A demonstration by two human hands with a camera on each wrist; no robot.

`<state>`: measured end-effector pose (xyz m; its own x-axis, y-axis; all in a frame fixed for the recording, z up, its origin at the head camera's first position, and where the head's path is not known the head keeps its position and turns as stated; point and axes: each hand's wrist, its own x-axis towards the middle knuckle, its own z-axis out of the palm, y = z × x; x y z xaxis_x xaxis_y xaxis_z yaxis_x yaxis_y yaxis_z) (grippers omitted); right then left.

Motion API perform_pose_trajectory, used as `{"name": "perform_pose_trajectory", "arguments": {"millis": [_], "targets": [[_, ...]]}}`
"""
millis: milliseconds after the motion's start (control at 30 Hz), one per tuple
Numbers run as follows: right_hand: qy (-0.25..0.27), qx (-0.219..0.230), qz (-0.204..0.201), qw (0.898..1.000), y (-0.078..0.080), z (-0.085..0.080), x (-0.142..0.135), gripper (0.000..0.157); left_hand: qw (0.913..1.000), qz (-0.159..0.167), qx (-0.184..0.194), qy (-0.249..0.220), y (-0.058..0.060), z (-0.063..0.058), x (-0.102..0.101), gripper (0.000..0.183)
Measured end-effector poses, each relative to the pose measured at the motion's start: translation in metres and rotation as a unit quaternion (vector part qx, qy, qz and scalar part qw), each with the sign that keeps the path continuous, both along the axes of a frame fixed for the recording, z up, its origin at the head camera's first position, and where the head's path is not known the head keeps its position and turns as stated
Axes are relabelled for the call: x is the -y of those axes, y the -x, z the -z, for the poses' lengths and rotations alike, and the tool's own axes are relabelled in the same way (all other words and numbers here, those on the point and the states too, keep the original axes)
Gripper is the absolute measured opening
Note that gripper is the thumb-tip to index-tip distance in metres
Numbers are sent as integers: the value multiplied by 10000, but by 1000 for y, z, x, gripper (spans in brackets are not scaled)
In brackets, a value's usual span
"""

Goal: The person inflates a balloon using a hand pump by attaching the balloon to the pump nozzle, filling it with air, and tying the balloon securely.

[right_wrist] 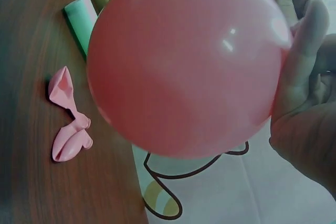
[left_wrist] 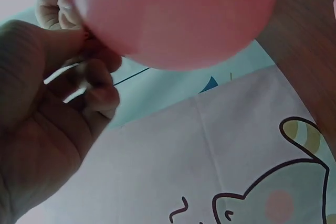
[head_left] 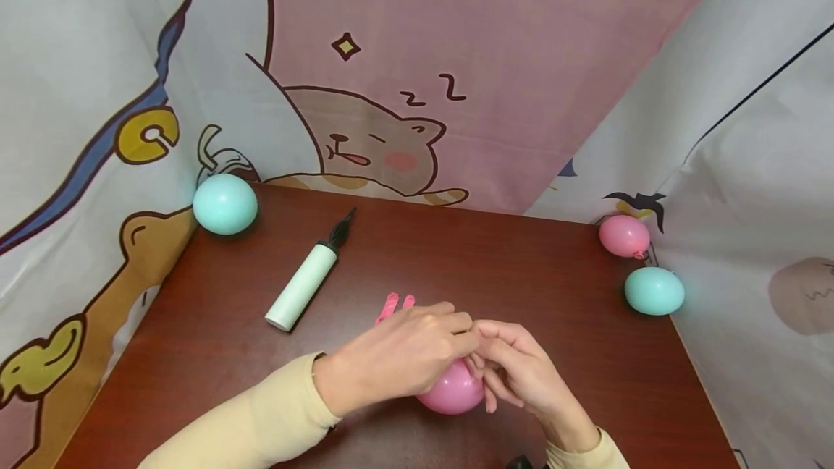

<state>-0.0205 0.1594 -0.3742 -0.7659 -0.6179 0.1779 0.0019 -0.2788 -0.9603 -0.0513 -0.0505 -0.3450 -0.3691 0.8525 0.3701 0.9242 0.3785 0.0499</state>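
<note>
An inflated pink balloon (head_left: pixel 451 391) hangs below my two hands, low in the middle of the head view. My left hand (head_left: pixel 413 346) reaches over it and pinches at its neck. Coming from the other side, my right hand (head_left: pixel 529 375) meets the left at the fingertips, pinching at the same place. In the left wrist view the balloon (left_wrist: pixel 178 14) bulges beside the curled fingers of the left hand (left_wrist: pixel 63 98). The right wrist view has the balloon (right_wrist: pixel 184 72) filling its middle, against the right hand (right_wrist: pixel 310 98). The neck itself is mostly hidden by fingers.
Limp pink balloons (right_wrist: pixel 71 129) lie on the brown table (head_left: pixel 521 266), partly behind the left hand in the head view. A white hand pump (head_left: pixel 302 288) with a black nozzle lies left. Inflated teal balloons (head_left: pixel 225 204) and a pink one (head_left: pixel 624 236) sit near the table's edges.
</note>
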Motion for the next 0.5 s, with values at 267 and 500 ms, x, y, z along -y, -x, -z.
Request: {"name": "perform_pose_trajectory", "arguments": {"millis": [267,500], "targets": [[-766,-298,596,9948,-1,0,3,28,9960,-815,-345,-134,-11,0,-10,9],[-664,-253,754,9946,0,6,4,25,9884,-1306,-642,-437,-20,11,-21,9]]}}
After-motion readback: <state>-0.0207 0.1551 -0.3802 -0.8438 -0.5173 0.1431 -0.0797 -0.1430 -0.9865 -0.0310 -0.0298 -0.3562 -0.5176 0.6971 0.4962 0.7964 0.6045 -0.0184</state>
